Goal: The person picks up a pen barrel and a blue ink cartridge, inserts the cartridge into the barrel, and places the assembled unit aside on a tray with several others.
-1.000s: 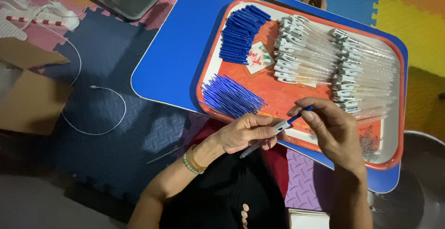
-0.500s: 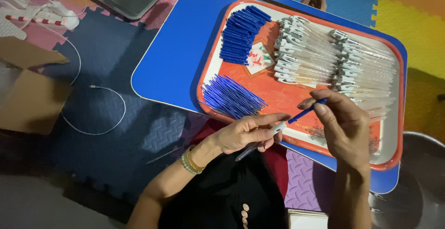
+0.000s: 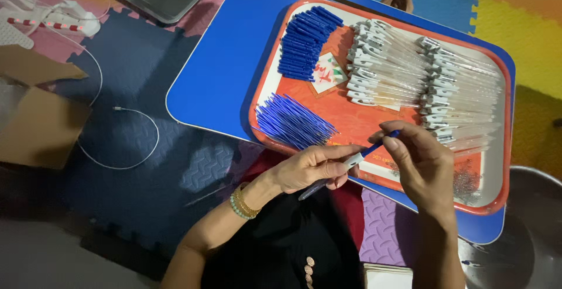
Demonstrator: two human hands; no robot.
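Pen assembly, insertion step: left hand grips a clear pen barrel over the orange tray's near edge; right hand fingers pinch the blue refill at its mouth. Next likely calls for straight, aligned pushing.

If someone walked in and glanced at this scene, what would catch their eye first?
Most striking is the orange tray on the blue table, loaded with a pile of blue refills, a stack of blue caps and rows of clear pen barrels. At its near edge, the left hand grips a pen while the right hand pinches its blue tip.
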